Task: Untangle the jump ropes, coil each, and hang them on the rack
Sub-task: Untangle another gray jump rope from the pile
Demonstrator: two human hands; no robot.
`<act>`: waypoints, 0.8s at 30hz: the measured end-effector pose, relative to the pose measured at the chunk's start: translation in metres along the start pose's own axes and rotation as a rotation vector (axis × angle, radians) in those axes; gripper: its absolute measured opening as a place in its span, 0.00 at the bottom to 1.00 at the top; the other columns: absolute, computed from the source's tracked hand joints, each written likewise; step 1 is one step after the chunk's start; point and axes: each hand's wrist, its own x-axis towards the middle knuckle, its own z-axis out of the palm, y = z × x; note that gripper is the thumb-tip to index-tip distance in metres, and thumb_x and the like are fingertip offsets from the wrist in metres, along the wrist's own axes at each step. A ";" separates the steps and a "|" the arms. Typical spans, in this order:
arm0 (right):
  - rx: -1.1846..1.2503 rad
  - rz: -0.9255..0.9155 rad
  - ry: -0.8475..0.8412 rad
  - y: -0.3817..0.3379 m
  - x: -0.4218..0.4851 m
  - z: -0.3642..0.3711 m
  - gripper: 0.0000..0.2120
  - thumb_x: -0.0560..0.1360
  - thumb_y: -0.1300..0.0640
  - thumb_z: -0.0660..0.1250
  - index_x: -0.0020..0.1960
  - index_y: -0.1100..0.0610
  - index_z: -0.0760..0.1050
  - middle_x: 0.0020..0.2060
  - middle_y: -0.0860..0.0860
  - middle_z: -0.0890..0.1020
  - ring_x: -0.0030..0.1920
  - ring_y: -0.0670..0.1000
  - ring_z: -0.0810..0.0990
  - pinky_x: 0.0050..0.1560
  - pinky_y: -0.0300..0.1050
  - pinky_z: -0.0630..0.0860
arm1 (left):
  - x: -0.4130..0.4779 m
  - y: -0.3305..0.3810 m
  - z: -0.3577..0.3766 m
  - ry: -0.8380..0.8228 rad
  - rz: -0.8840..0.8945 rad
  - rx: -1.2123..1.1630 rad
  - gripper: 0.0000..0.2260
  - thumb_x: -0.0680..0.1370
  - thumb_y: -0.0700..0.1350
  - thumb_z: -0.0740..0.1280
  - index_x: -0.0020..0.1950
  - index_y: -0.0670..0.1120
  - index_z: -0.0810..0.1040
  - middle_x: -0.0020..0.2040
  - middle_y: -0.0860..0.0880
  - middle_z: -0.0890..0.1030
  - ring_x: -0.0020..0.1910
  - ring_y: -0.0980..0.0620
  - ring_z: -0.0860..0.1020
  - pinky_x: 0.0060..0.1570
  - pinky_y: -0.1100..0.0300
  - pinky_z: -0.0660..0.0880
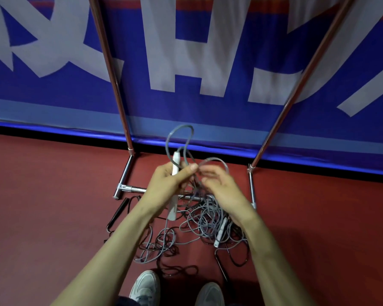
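- So far, your left hand gripped a white handle and your right hand pinched its grey rope.
- Other ropes lay tangled by the rack, none coiled.

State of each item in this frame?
Grey jump rope with white handles: partly lifted, rest tangled on floor.
Thin black jump rope: on floor, tangled.
Chrome metal rack: standing, no rope on visible bars.
Left hand: grips white handle.
Right hand: pinches grey loop.
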 end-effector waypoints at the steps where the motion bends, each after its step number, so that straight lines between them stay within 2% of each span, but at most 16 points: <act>1: -0.066 0.046 -0.085 0.004 -0.001 0.001 0.10 0.81 0.60 0.60 0.57 0.47 0.74 0.55 0.48 0.81 0.57 0.47 0.79 0.60 0.43 0.74 | 0.000 0.002 -0.001 0.020 0.027 -0.052 0.10 0.70 0.48 0.70 0.40 0.41 0.78 0.26 0.52 0.72 0.24 0.57 0.64 0.24 0.68 0.60; 3: -0.100 0.042 -0.156 0.002 -0.004 0.002 0.07 0.81 0.56 0.61 0.55 0.46 0.75 0.52 0.45 0.82 0.55 0.45 0.79 0.52 0.36 0.73 | 0.001 0.008 -0.003 0.072 0.066 -0.146 0.08 0.71 0.47 0.70 0.41 0.42 0.78 0.28 0.52 0.73 0.25 0.58 0.65 0.24 0.69 0.61; 6: -0.062 -0.046 -0.122 -0.006 -0.003 -0.001 0.08 0.79 0.50 0.64 0.58 0.43 0.74 0.56 0.44 0.79 0.55 0.43 0.79 0.49 0.36 0.71 | 0.002 0.013 -0.007 0.170 0.099 -0.309 0.07 0.75 0.44 0.67 0.43 0.40 0.77 0.30 0.52 0.72 0.26 0.59 0.65 0.24 0.69 0.58; 8: -0.152 -0.088 -0.119 -0.006 -0.004 -0.002 0.09 0.77 0.52 0.68 0.56 0.47 0.76 0.53 0.44 0.78 0.50 0.45 0.80 0.48 0.39 0.75 | 0.001 0.016 -0.008 0.205 0.119 -0.339 0.06 0.76 0.43 0.66 0.44 0.40 0.76 0.30 0.53 0.73 0.27 0.59 0.65 0.24 0.70 0.59; 9: -0.289 -0.108 -0.124 -0.002 -0.005 -0.001 0.07 0.76 0.55 0.70 0.53 0.51 0.77 0.50 0.45 0.78 0.46 0.46 0.79 0.47 0.40 0.76 | 0.001 0.018 -0.007 0.218 0.132 -0.351 0.06 0.77 0.43 0.65 0.44 0.41 0.75 0.29 0.54 0.73 0.27 0.59 0.65 0.24 0.70 0.59; 11: -0.550 -0.090 -0.117 0.006 -0.005 0.000 0.03 0.77 0.59 0.66 0.48 0.52 0.77 0.43 0.46 0.78 0.41 0.48 0.77 0.44 0.42 0.76 | 0.002 0.021 -0.010 0.273 0.150 -0.402 0.06 0.79 0.40 0.63 0.43 0.41 0.74 0.29 0.54 0.74 0.26 0.59 0.65 0.24 0.70 0.59; 12: -0.612 -0.056 -0.087 0.010 -0.005 -0.002 0.06 0.79 0.60 0.64 0.46 0.51 0.76 0.41 0.45 0.79 0.40 0.48 0.78 0.43 0.44 0.77 | 0.004 0.022 -0.014 0.309 0.165 -0.439 0.07 0.80 0.40 0.63 0.42 0.42 0.74 0.29 0.53 0.73 0.26 0.60 0.65 0.24 0.70 0.59; 14: -0.583 -0.004 -0.011 0.014 -0.004 -0.009 0.10 0.80 0.60 0.62 0.42 0.49 0.75 0.37 0.45 0.81 0.38 0.47 0.80 0.43 0.48 0.78 | 0.008 0.025 -0.025 0.374 0.200 -0.481 0.08 0.80 0.40 0.63 0.41 0.43 0.73 0.30 0.52 0.73 0.26 0.59 0.66 0.24 0.69 0.61; 15: -0.528 -0.007 0.009 0.014 -0.003 -0.013 0.09 0.79 0.60 0.63 0.42 0.50 0.76 0.36 0.46 0.82 0.36 0.44 0.79 0.42 0.47 0.77 | 0.009 0.026 -0.029 0.389 0.207 -0.472 0.08 0.80 0.41 0.64 0.41 0.43 0.73 0.31 0.52 0.73 0.27 0.59 0.66 0.24 0.69 0.61; 17: -0.435 -0.053 0.009 0.011 -0.003 -0.012 0.06 0.78 0.60 0.64 0.44 0.52 0.77 0.39 0.46 0.83 0.37 0.39 0.78 0.44 0.39 0.75 | 0.008 0.026 -0.030 0.376 0.189 -0.444 0.08 0.80 0.41 0.64 0.41 0.43 0.74 0.31 0.52 0.73 0.27 0.59 0.66 0.24 0.69 0.61; 19: -0.400 -0.092 -0.012 0.007 -0.003 -0.003 0.04 0.78 0.59 0.66 0.49 0.51 0.77 0.46 0.46 0.82 0.45 0.41 0.78 0.48 0.35 0.73 | 0.006 0.026 -0.025 0.300 0.144 -0.439 0.07 0.80 0.42 0.63 0.42 0.42 0.74 0.30 0.52 0.73 0.26 0.60 0.66 0.23 0.70 0.61; 20: -0.393 -0.099 -0.018 0.006 -0.002 0.002 0.08 0.78 0.59 0.66 0.55 0.50 0.76 0.51 0.46 0.80 0.48 0.42 0.77 0.50 0.35 0.72 | 0.005 0.027 -0.022 0.248 0.119 -0.441 0.07 0.79 0.43 0.64 0.42 0.42 0.75 0.30 0.52 0.73 0.26 0.60 0.66 0.22 0.70 0.61; 22: -0.381 -0.086 -0.009 0.008 0.001 0.010 0.18 0.78 0.57 0.67 0.66 0.48 0.71 0.60 0.46 0.74 0.56 0.45 0.74 0.57 0.40 0.72 | 0.004 0.029 -0.017 0.155 0.076 -0.460 0.07 0.76 0.45 0.64 0.43 0.41 0.75 0.30 0.52 0.73 0.25 0.60 0.65 0.21 0.71 0.60; 24: -0.386 -0.080 -0.004 0.009 0.004 0.013 0.23 0.77 0.55 0.67 0.70 0.48 0.67 0.64 0.46 0.71 0.61 0.47 0.72 0.63 0.46 0.72 | 0.001 0.029 -0.014 0.093 0.045 -0.480 0.08 0.74 0.46 0.64 0.43 0.41 0.75 0.31 0.51 0.73 0.24 0.60 0.66 0.20 0.71 0.61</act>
